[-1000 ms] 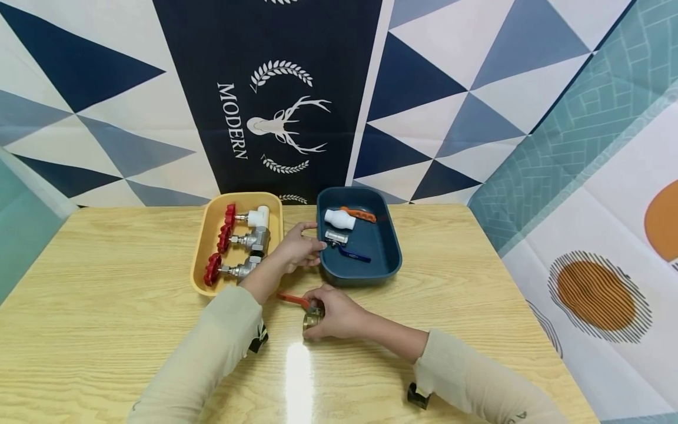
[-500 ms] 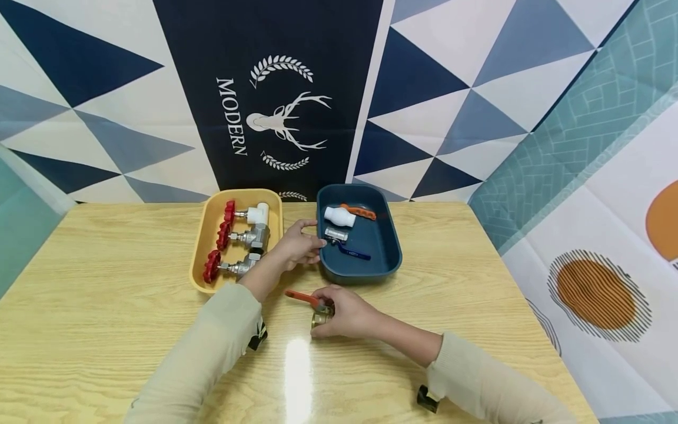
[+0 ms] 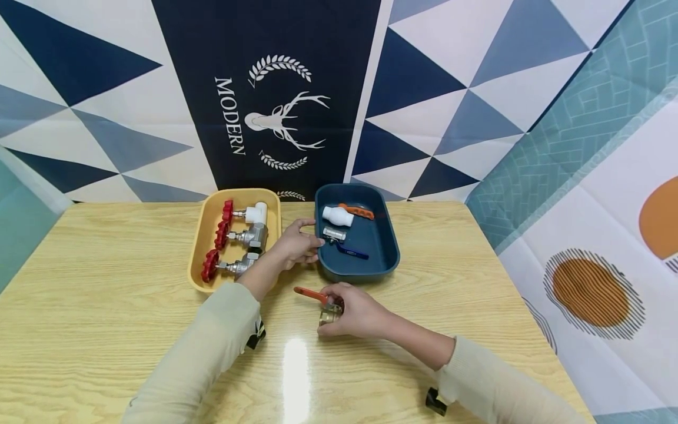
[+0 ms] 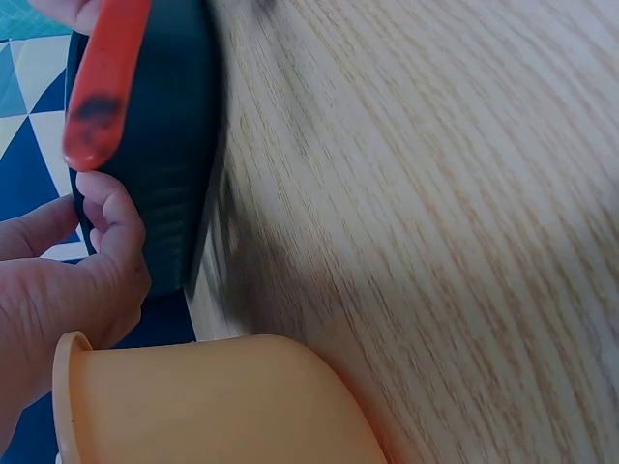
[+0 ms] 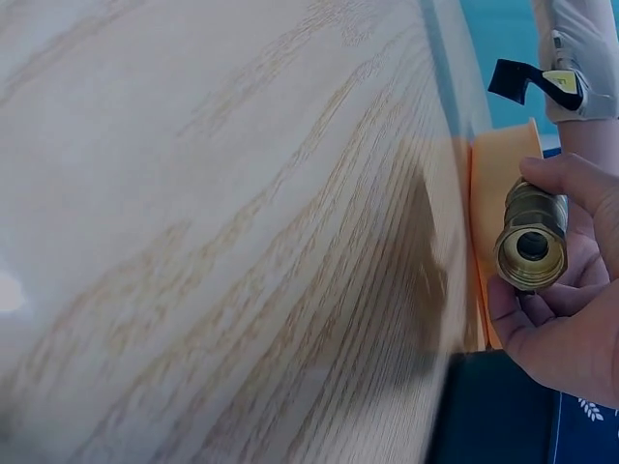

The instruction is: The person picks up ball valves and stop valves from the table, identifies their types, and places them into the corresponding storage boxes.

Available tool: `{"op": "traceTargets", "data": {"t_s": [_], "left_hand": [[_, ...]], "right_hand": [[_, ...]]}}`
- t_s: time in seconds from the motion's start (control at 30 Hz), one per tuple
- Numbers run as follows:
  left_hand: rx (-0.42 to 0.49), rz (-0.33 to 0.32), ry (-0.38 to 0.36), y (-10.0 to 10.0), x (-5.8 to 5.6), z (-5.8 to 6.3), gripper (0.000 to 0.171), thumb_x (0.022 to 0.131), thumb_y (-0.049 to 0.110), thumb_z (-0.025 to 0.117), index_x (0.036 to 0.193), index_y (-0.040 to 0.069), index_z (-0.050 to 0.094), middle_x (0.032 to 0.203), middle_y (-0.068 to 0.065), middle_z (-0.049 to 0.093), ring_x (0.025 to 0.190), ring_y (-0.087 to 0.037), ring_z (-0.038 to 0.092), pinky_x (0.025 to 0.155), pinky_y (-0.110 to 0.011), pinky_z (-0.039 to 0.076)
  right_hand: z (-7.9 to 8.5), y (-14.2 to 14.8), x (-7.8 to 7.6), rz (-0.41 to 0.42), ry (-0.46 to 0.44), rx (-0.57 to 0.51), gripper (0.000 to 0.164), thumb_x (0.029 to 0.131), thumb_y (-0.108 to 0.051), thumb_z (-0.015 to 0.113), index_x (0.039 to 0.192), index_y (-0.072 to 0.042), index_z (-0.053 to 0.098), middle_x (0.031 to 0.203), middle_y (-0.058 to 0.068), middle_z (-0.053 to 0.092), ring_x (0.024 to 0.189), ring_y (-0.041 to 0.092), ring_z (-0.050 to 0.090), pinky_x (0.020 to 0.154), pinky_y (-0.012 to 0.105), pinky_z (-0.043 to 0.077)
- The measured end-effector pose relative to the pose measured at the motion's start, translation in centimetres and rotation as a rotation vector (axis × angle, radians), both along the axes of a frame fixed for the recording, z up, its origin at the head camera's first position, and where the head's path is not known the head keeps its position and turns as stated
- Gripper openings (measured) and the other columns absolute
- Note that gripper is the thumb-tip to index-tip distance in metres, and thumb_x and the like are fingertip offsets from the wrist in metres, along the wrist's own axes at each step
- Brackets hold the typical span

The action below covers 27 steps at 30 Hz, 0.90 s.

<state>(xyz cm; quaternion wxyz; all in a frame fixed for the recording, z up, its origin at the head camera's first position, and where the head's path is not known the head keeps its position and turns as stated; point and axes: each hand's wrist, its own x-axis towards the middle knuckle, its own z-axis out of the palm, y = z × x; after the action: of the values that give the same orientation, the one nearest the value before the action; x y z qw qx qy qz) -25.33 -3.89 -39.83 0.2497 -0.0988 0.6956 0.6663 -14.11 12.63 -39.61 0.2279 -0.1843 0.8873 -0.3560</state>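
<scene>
My right hand (image 3: 362, 312) grips a brass ball valve (image 3: 328, 318) by its body, thumb and fingers on opposite sides. Its orange-red lever (image 3: 310, 294) points left, in front of the blue bin (image 3: 365, 277). The right wrist view looks straight into the threaded bore of the ball valve (image 5: 532, 246). At the bin's left wall, my left hand (image 3: 290, 248) pinches the rim between thumb and curled fingers. Inside that bin lie a white ball valve (image 3: 338, 216) with an orange handle (image 3: 360, 212), and a small metal ball valve (image 3: 335, 234) with a blue lever (image 3: 353, 252).
Left of the blue bin stands a yellow bin (image 3: 195, 253), partly behind my left forearm. It holds several valves with red handwheels (image 3: 210, 265). A patterned cloth backdrop (image 3: 286, 118) rises behind the wooden table (image 3: 116, 306).
My right hand has moved to the right with the brass ball valve, its lever now nearer the front of the blue bin. The left hand stays at the rim.
</scene>
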Motion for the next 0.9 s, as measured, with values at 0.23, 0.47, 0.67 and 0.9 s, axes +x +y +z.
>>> {"op": "traceTargets", "data": {"t_s": [0.23, 0.47, 0.67, 0.9], "left_hand": [[0.027, -0.004, 0.0, -0.1, 0.1, 0.0, 0.06, 0.09, 0.005, 0.059, 0.141, 0.021, 0.032, 0.11, -0.013, 0.058, 0.07, -0.016, 0.054, 0.059, -0.023, 0.051], [0.031, -0.017, -0.004, -0.1, 0.1, 0.1, 0.06, 0.09, 0.005, 0.058, 0.141, 0.021, 0.031, 0.119, -0.018, 0.056, 0.071, -0.016, 0.054, 0.059, -0.022, 0.051], [0.029, -0.019, -0.001, -0.1, 0.1, 0.1, 0.06, 0.09, 0.005, 0.058, 0.142, 0.021, 0.03, 0.122, -0.02, 0.056, 0.069, -0.015, 0.056, 0.059, -0.022, 0.051], [0.024, -0.024, 0.003, -0.1, 0.2, 0.1, 0.061, 0.09, 0.005, 0.058, 0.142, 0.021, 0.03, 0.121, -0.02, 0.056, 0.071, -0.017, 0.057, 0.059, -0.022, 0.051]], "right_hand": [[0.7, 0.5, 0.1, -0.03, 0.01, -0.004, 0.059, 0.072, -0.031, 0.081, 0.121, -0.01, 0.056, 0.099, -0.003, 0.055, 0.085, 0.014, 0.049, 0.071, 0.026, 0.045], [1.6, 1.0, 0.1, -0.048, 0.038, 0.018, 0.057, 0.071, -0.03, 0.081, 0.12, -0.011, 0.057, 0.098, -0.003, 0.055, 0.085, 0.014, 0.048, 0.072, 0.025, 0.045], [2.3, 1.6, 0.0, -0.061, 0.06, 0.01, 0.055, 0.071, -0.029, 0.081, 0.117, -0.01, 0.058, 0.096, -0.002, 0.053, 0.083, 0.015, 0.047, 0.069, 0.024, 0.043], [2.8, 2.3, -0.1, -0.062, 0.104, 0.0, 0.061, 0.072, -0.03, 0.08, 0.122, -0.005, 0.056, 0.099, 0.001, 0.053, 0.084, 0.014, 0.048, 0.07, 0.023, 0.044]]}}
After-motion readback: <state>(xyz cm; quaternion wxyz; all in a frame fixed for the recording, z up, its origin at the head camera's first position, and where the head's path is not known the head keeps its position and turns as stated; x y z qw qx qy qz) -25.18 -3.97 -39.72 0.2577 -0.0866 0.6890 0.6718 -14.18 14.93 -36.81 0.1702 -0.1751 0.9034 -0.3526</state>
